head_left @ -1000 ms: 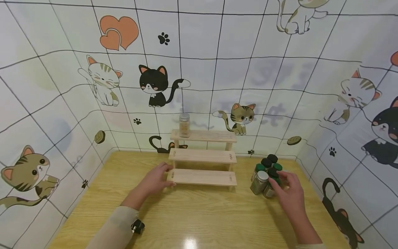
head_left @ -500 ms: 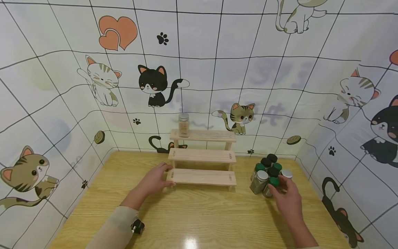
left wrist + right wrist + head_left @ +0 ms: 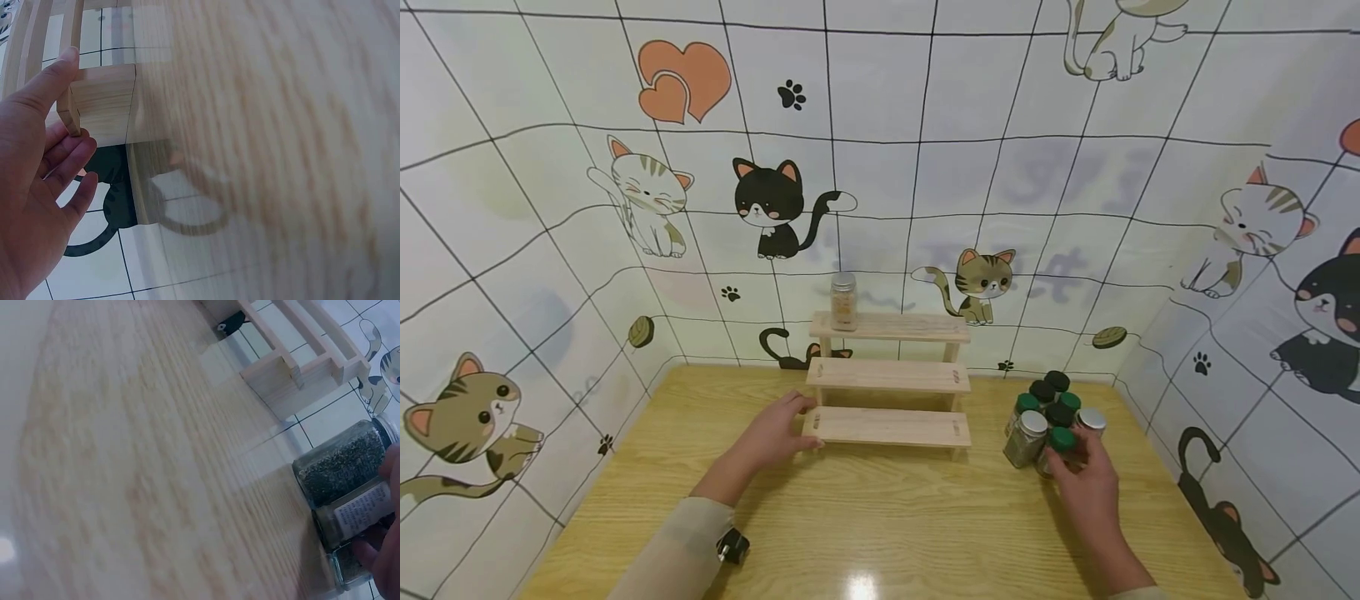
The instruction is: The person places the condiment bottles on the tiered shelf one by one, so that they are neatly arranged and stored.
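My left hand (image 3: 773,433) grips the left end of the lowest board on a three-tier wooden rack (image 3: 887,427). In the left wrist view the thumb lies over the board end (image 3: 69,112) and fingers curl below it. On the right, my right hand (image 3: 1088,490) holds a green-lidded spice jar (image 3: 1062,438) between thumb and fingers, at the front of a jar cluster. The right wrist view shows this jar's white label (image 3: 362,511), beside a jar of dark flakes (image 3: 344,464). A silver-lidded jar (image 3: 844,304) stands on the rack's top tier at left.
Several jars with black lids (image 3: 1057,382) and green lids (image 3: 1027,403) crowd together on the table (image 3: 880,517). Silver-lidded jars (image 3: 1028,435) stand left and right of the held one. A cat-print wall covering (image 3: 880,183) encloses the back and sides.
My right hand has moved down and left from over the cluster to the front green-lidded jar, and its fingers have closed around it. The left hand stays on the rack.
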Demonstrator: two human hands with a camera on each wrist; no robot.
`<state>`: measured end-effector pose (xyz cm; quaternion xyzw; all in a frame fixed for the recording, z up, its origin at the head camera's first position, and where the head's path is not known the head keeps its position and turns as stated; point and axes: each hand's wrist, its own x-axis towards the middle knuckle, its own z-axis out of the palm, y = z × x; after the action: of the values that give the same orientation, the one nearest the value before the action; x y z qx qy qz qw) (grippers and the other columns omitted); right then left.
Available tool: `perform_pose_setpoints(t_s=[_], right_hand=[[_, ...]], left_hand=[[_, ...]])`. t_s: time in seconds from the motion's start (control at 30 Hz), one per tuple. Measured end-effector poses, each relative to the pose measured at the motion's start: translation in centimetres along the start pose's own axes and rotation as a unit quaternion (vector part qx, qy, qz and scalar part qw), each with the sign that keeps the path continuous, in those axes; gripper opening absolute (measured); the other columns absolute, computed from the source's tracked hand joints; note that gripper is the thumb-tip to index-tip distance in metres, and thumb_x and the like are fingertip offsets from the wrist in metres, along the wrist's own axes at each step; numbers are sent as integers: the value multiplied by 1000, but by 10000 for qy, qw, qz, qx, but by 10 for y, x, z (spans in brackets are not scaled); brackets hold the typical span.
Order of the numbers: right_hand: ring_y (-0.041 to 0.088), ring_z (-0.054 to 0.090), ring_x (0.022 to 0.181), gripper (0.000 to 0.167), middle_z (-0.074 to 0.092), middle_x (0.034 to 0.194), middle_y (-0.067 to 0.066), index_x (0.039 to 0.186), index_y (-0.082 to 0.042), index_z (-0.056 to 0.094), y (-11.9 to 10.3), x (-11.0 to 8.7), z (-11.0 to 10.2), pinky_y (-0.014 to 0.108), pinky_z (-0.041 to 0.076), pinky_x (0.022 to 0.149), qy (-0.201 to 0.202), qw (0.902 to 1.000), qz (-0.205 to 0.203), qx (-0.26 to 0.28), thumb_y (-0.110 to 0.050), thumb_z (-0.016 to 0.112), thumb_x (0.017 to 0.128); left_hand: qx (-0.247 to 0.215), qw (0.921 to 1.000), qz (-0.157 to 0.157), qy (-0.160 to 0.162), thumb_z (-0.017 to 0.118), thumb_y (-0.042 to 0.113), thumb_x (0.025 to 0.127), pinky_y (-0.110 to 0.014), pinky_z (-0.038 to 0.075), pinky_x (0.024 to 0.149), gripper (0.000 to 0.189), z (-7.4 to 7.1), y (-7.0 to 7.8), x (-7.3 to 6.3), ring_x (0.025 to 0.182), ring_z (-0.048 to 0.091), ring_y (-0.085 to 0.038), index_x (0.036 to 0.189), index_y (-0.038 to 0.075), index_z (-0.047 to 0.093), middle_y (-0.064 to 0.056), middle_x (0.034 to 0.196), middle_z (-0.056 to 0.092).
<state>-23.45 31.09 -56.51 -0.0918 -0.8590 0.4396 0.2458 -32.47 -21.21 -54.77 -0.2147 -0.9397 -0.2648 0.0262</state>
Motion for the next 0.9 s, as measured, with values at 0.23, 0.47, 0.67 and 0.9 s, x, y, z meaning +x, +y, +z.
perform_pose_setpoints(t_s=[0.23,0.47,0.67,0.9], right_hand=[[3,57,93,44,64,117,6,139,-3,64,-4,-2,1,7,47,73,665,9967,-266,381,-1,76,97],[4,58,95,45,61,113,-4,137,0,66,-11,3,-1,7,45,78,1021,9911,-624,578,5,77,94],[7,58,95,46,60,113,-8,137,0,67,-21,8,-5,10,45,79,1133,9879,-773,727,6,77,92],[9,57,96,44,60,112,-8,138,-4,68,-38,18,-10,13,47,80,1015,9873,-911,816,1,79,95]], left_hand=[[21,10000,-57,-16,96,33,90,-54,56,105,69,1,1,0,122,68,-33,144,3,66,-7,128,66],[-1,9999,-114,-10,96,32,90,-54,56,106,67,1,1,-1,123,68,-33,144,4,67,-7,128,66],[-39,9999,-112,-9,96,32,90,-55,56,105,68,0,2,-1,122,68,-34,144,4,66,-8,128,66],[7,9999,-160,-18,96,34,90,-54,56,106,69,2,0,0,123,68,-33,145,4,66,-7,129,66]])
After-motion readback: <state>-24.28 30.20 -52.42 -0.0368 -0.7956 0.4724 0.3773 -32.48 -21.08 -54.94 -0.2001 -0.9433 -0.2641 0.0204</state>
